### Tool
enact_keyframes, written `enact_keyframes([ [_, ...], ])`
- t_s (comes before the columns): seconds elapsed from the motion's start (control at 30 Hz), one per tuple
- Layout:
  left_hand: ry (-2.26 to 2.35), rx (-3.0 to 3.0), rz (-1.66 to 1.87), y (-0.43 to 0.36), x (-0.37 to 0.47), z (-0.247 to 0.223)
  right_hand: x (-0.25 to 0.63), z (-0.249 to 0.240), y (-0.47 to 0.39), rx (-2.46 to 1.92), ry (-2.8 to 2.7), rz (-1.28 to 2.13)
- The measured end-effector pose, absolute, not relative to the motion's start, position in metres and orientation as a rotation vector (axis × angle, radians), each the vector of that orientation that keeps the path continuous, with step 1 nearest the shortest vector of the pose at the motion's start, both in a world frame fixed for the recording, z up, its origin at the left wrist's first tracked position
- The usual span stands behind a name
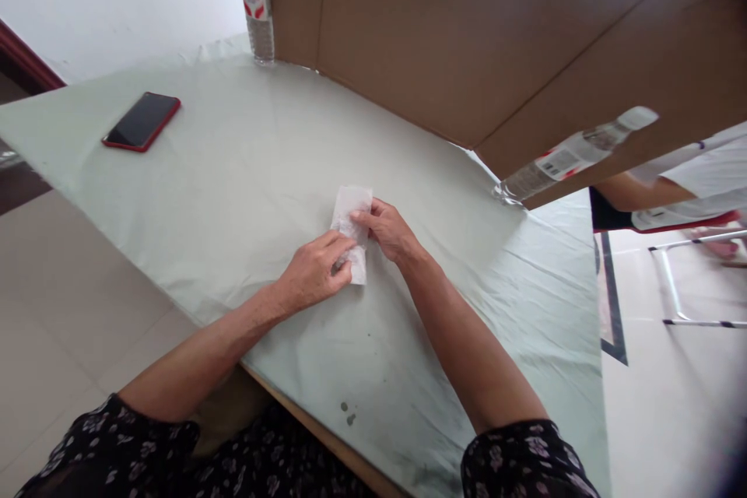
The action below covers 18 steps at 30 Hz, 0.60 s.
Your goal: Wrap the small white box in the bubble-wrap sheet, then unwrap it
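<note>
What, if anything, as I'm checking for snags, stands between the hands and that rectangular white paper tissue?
Nothing visible: the left hand and right hand touch the tissue directly. The flat, red-edged black phone lies apart.

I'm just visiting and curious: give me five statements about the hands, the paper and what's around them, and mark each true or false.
1. The left hand and the right hand both touch the white paper. True.
2. The phone lies to the right of both hands. False: it lies to their left.
3. A clear bottle is at the left edge of the brown cardboard. True.
4. The left sleeve is plain white. False: it is dark with a flower pattern.
5. The tablecloth is pale green. True.
</note>
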State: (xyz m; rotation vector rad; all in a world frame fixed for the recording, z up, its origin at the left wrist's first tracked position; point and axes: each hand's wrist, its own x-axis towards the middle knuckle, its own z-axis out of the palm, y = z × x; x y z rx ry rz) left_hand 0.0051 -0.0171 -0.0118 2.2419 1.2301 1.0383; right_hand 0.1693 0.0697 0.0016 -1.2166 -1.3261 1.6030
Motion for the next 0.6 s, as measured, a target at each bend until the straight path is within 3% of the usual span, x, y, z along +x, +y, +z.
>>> enact_keyframes([
  [0.17, 1.304, 2.216, 1.057, -0.017, 0.004, -0.016, 0.173, 0.002, 0.055, -0.985, -1.285, 1.674],
  [0.3, 1.525, 2.166, 1.143, -0.020, 0.004, -0.019, 0.178, 0.003, 0.038, -0.911, -1.427, 1.544],
  [0.43, 1.623, 2.045, 1.211, -0.021, 0.002, -0.022, 0.183, 0.003, 0.016, -0.999, -1.726, 1.150],
  [0.6, 1.343, 2.046, 1.170, -0.015, -0.003, -0.024, 0.190, -0.009, -0.006, -0.961, -2.041, 0.613],
])
